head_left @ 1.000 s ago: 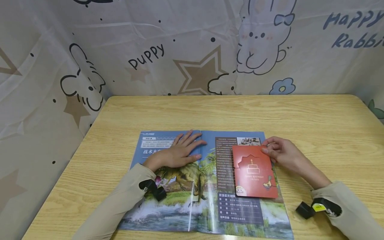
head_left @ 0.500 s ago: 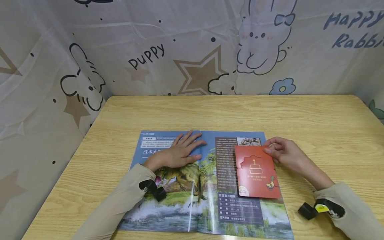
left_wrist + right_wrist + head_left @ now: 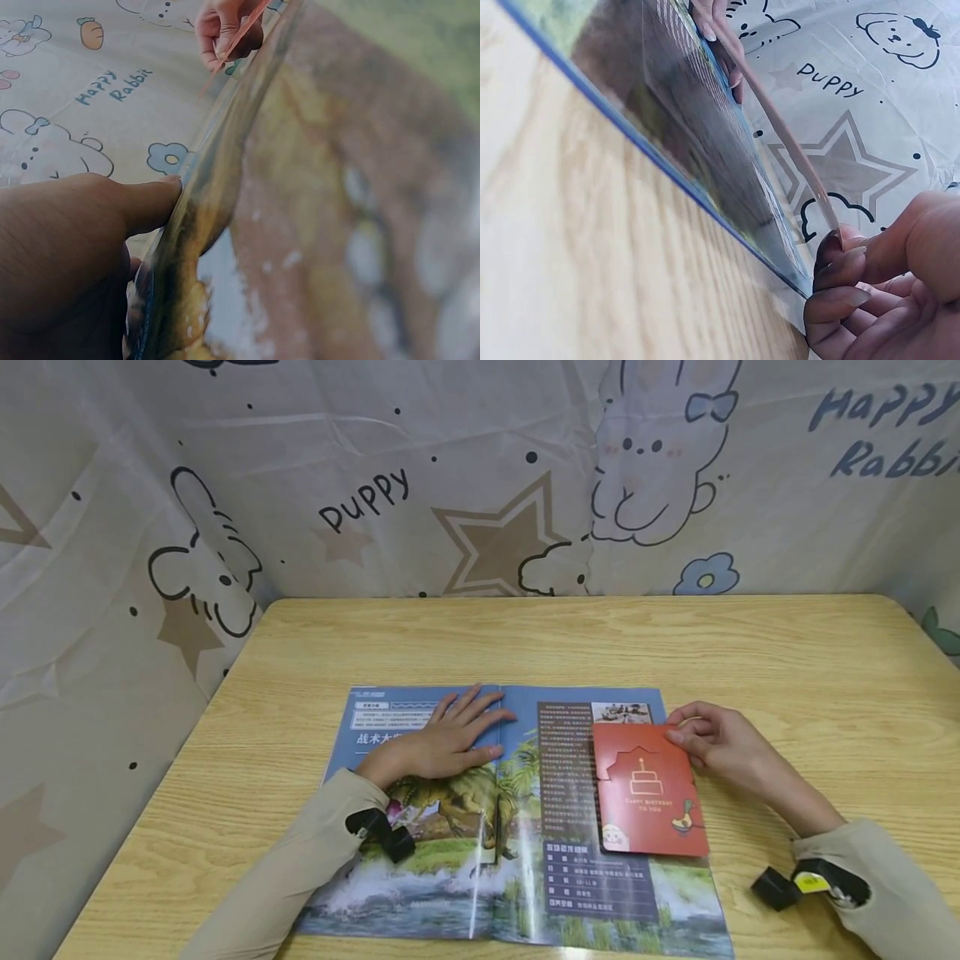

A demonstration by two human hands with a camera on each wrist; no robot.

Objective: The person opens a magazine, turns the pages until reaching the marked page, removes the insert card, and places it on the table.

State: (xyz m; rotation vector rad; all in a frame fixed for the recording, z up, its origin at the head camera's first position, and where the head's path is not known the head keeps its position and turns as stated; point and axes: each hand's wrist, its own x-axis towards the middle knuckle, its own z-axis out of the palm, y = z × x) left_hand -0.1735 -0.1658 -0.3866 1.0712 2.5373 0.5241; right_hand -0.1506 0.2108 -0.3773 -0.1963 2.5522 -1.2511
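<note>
An open magazine [image 3: 517, 885] with dinosaur pictures lies on the table. My left hand [image 3: 442, 739] rests flat on its left page, fingers spread toward the centre fold. My right hand [image 3: 723, 743] pinches the upper right corner of a red birthday card [image 3: 652, 789] between thumb and fingers. The card, printed with a cake outline, lies over the right page's outer part. In the right wrist view the card [image 3: 787, 127] shows edge-on, raised off the page, held by the right hand [image 3: 877, 292]. The left wrist view shows the left thumb [image 3: 150, 202] along the magazine.
The wooden table [image 3: 570, 643] stretches behind and to both sides of the magazine. A printed cloth [image 3: 337, 435] with rabbits, puppies and stars hangs behind and at the left. Black wrist cameras [image 3: 776, 887] sit at both sleeves.
My right hand has shifted the card a little to the right across the right page. The left hand has stayed in place on the magazine.
</note>
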